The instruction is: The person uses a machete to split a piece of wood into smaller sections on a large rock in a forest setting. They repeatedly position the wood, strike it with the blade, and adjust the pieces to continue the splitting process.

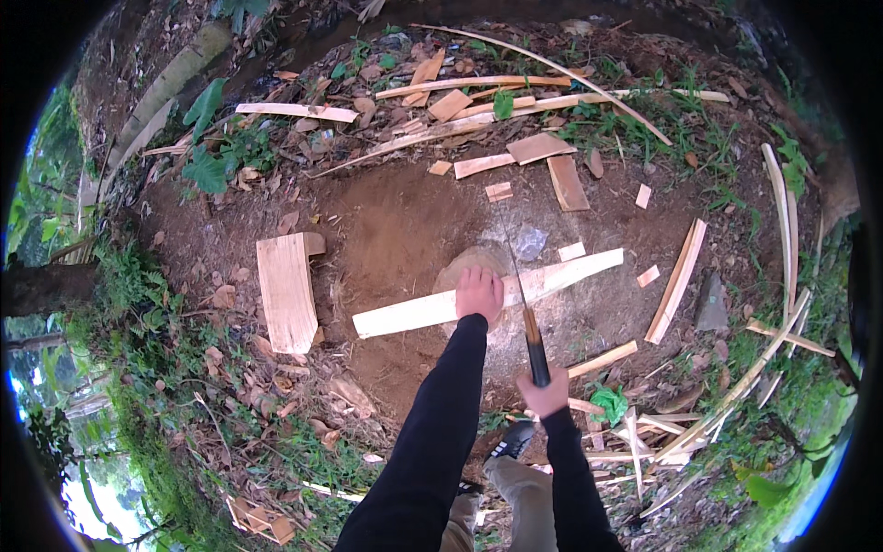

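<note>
A long pale wooden plank (575, 272) lies across a round chopping block (457, 269), slanting up to the right. My left hand (480, 293) presses on the plank near its middle, its fingers curled over the far edge. In my right hand (544, 391) is the black handle of what looks like a machete (528, 322), seen nearly edge-on. Its long thin blade points away from me and crosses the plank just right of my left hand. Whether the blade touches the wood, I cannot tell. My palm hides part of the handle.
A low wooden bench-like piece (286, 293) stands at the left. Cut strips (676, 281) and small offcuts (498, 191) lie around the block. A grey stone (711, 304) and green plastic (608, 403) are at the right. My shoe (511, 441) is close below the right hand.
</note>
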Tool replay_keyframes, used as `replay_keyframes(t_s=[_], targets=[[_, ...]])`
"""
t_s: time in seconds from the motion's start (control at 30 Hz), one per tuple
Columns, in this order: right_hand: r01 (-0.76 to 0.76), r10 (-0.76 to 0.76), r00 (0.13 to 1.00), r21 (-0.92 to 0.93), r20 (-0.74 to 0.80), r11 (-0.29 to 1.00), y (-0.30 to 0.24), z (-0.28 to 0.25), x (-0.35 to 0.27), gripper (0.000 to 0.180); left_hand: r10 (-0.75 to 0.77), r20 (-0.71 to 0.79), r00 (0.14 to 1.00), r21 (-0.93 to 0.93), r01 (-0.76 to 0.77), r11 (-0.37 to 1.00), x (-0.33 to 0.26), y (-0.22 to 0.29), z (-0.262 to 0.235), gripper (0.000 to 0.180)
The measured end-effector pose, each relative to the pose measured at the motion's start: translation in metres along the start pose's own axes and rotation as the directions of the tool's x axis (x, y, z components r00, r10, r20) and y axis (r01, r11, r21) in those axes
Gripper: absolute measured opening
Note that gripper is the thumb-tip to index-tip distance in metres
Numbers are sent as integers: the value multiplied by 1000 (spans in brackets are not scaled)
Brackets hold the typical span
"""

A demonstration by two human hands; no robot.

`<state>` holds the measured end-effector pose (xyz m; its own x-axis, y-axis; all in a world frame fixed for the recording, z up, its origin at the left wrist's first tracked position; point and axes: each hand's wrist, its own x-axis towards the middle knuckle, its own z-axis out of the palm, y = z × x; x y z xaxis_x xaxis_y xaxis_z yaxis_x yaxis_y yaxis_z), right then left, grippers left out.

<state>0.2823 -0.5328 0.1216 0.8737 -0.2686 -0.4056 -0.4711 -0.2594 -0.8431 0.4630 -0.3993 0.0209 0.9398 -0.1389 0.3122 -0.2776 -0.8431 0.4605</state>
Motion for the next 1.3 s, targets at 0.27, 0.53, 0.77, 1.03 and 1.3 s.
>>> replay_keyframes(t_s=[0.27, 0.53, 0.77, 1.03, 1.3], targets=[[-113, 129, 987, -161, 96, 981, -55, -80, -199, 19, -58, -22, 998, -18, 58, 998, -11, -25, -5, 16], [125, -160, 984, -356, -72, 926, 36, 6, -55, 37, -9, -39, 999, -2, 9, 1000, -11, -27, -7, 16], [-316, 280, 938, -170, -206, 933, 16, -87, -258, 24, 0, -18, 1000, -10, 0, 1000, -7, -22, 1, 17], [-128, 131, 991, -83, 36, 988, 14, -82, -231, 20, 23, -32, 999, -19, -24, 1000, -10, -25, 3, 18], [-276, 277, 961, -70, 13, 959, 0, -102, -268, 24, 36, 82, 996, 42, -39, 998, -14, -18, 4, 16]])
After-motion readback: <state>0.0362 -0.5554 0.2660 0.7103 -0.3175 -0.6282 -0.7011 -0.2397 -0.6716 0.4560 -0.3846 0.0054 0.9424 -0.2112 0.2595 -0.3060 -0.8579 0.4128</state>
